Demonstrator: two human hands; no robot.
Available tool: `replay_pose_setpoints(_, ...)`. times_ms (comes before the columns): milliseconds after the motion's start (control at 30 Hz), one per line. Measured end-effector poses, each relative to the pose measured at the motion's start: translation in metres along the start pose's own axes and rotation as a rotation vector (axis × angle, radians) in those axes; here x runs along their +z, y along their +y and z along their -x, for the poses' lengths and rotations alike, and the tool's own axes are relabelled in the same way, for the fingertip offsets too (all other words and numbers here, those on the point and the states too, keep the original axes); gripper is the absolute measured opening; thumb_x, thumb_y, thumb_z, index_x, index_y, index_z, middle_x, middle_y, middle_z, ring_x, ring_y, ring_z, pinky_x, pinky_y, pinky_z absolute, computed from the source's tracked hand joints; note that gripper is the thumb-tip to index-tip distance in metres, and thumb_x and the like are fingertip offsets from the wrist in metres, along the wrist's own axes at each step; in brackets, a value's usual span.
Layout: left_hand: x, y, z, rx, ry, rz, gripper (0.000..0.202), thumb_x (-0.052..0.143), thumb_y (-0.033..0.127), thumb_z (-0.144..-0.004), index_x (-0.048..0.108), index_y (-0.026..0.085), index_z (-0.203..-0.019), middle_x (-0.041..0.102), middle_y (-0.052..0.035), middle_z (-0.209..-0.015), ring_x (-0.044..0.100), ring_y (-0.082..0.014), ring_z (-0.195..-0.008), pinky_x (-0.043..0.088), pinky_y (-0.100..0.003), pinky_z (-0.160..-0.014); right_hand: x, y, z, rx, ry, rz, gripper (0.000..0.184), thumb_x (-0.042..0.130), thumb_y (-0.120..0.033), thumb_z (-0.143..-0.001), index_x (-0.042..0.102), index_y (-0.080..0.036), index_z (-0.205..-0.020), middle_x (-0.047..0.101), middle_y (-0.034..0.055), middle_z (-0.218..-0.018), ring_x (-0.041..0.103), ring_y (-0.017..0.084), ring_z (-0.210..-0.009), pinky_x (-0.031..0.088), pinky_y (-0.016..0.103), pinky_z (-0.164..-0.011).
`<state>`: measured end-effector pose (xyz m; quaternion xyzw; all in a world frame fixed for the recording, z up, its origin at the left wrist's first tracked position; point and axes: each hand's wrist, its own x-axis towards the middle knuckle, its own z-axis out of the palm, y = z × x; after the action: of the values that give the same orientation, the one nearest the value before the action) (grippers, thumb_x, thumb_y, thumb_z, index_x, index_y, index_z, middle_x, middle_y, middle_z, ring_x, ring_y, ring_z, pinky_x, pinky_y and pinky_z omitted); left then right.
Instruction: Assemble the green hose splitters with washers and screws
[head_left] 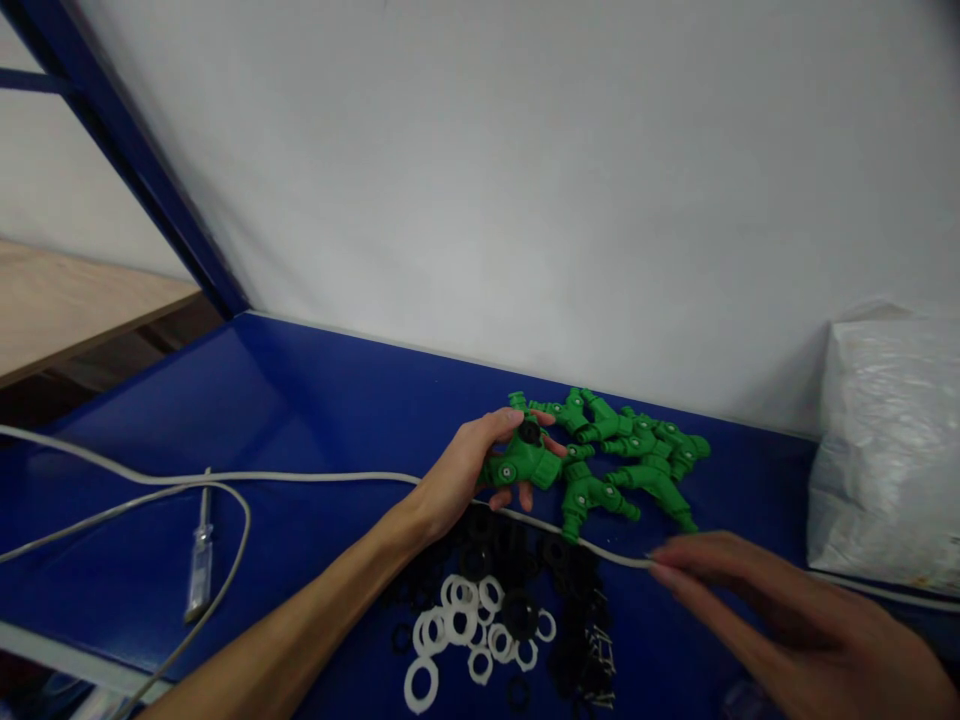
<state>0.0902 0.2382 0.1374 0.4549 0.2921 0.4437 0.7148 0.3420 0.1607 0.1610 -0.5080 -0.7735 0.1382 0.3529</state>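
Observation:
My left hand (480,460) grips a green Y-shaped hose connector (525,462), which has a round black part (529,431) on it. The thumb lies along its upper side and the fingers wrap behind. Just beyond, several more green hose connectors (651,480) lie in a heap. My right hand (787,610) is apart from the connector, at lower right, with thumb and forefinger pinched. Something tiny may be at its fingertips, too small and blurred to name. Between my forearms lie white rings (422,684), black round parts (519,612) and small metal screws (602,655).
A white cable (315,477) runs across the blue tabletop (315,390), passing behind my left wrist. A screwdriver with a clear handle (200,570) lies at left beside a cable loop. A wrapped plastic bag (892,450) stands at right by the white wall (525,200).

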Motion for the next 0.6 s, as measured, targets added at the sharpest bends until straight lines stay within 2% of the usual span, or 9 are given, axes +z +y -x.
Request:
replay_pose_setpoints(100, -0.001, 0.0, 0.0, -0.008, -0.001, -0.025, 0.047, 0.047, 0.051, -0.095, 0.063, 0.013, -0.118, 0.071, -0.0147, -0.113, 0.064, -0.0111, -0.056, 0.036, -0.018, -0.039, 0.013, -0.031, -0.036, 0.047, 0.078, -0.104, 0.006, 0.075, -0.026, -0.078, 0.078, -0.031, -0.077, 0.079, -0.0044, -0.075, 0.075, 0.016, -0.063, 0.061, 0.016, -0.061)
replay_pose_setpoints(200, -0.001, 0.0, -0.001, -0.033, -0.01, -0.033, 0.045, 0.05, 0.05, -0.094, 0.063, 0.013, -0.116, 0.071, -0.0142, -0.111, 0.067, -0.0133, -0.058, 0.044, -0.02, -0.042, 0.028, -0.044, -0.056, 0.108, 0.086, -0.263, 0.006, 0.076, -0.025, -0.078, 0.08, -0.03, -0.079, 0.08, -0.0043, -0.078, 0.076, 0.015, -0.071, 0.061, 0.015, -0.066)
replay_pose_setpoints(433, -0.001, 0.0, -0.001, -0.038, -0.007, -0.101, 0.041, 0.056, 0.048, -0.092, 0.064, 0.014, -0.113, 0.07, -0.0079, -0.093, 0.067, -0.0144, -0.058, 0.048, -0.022, -0.046, 0.047, -0.039, -0.063, 0.254, 0.05, -0.459, 0.009, 0.08, -0.026, -0.077, 0.081, -0.034, -0.082, 0.08, -0.006, -0.082, 0.077, 0.014, -0.073, 0.061, 0.015, -0.07)
replay_pose_setpoints(600, 0.0, -0.002, 0.0, -0.039, -0.015, -0.145, 0.038, 0.059, 0.05, -0.09, 0.064, 0.015, -0.107, 0.068, -0.0056, -0.087, 0.066, -0.0149, -0.061, 0.049, -0.022, -0.049, 0.053, -0.032, -0.062, 0.261, 0.067, -0.467, 0.011, 0.082, -0.027, -0.076, 0.081, -0.035, -0.083, 0.08, -0.0065, -0.082, 0.076, 0.013, -0.07, 0.062, 0.016, -0.069)
